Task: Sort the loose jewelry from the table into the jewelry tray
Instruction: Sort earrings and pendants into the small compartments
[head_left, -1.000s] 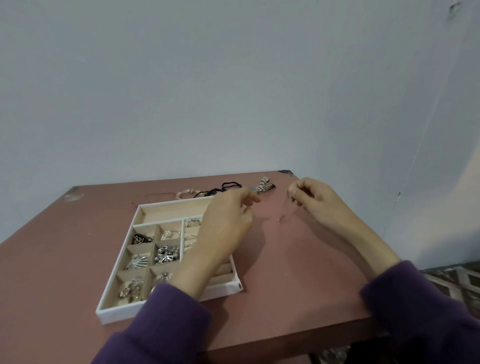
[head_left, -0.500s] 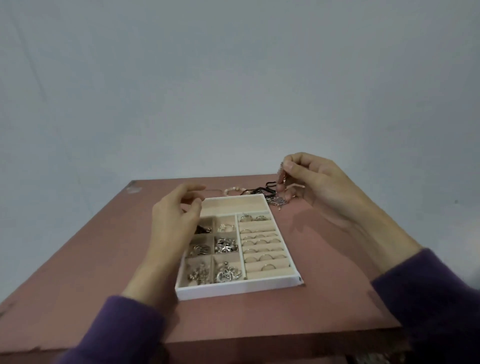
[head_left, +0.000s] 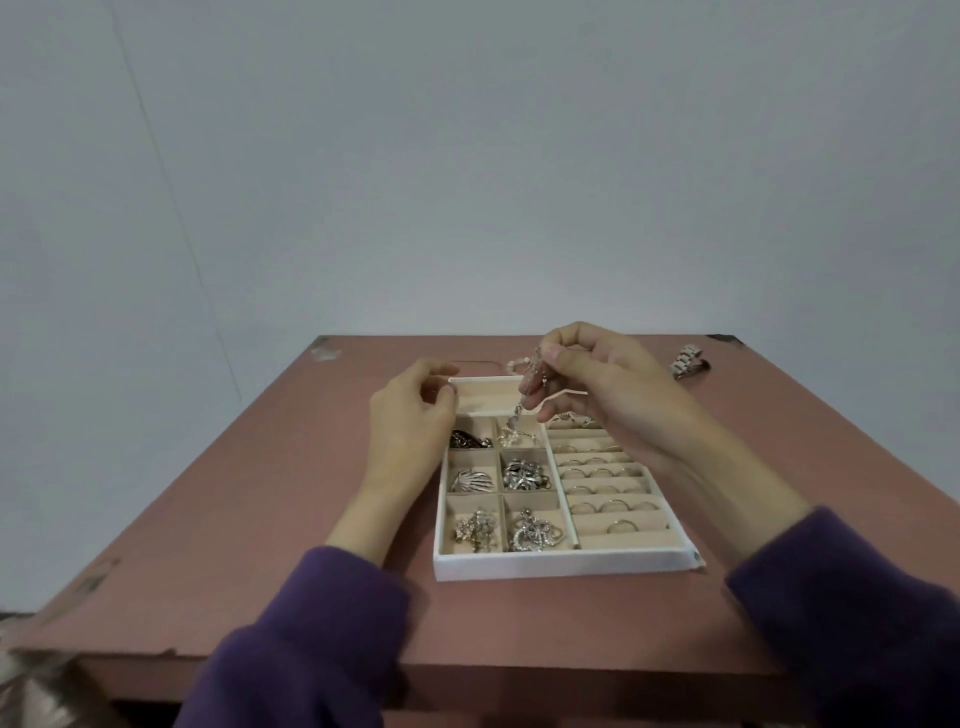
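Right now the right hand (head_left: 608, 395) pinches a thin silver dangling chain (head_left: 519, 410) between thumb and forefinger. Its lower end hangs into a far middle cell of the white beige-lined compartment tray (head_left: 561, 564). The left hand (head_left: 410, 421), fingers curled, sits at the tray's far left corner; gripping or just touching, cannot tell. The tray lies mid pink-brown tabletop (head_left: 260, 519).

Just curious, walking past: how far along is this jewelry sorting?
Looks mostly done: the jewelry tray has small compartments and ring rows that already hold pieces. In hand: the right hand pinches a dangling chain over a small compartment, left hand at the tray's far corner. Left: a metal band and a beaded bracelet on the table.
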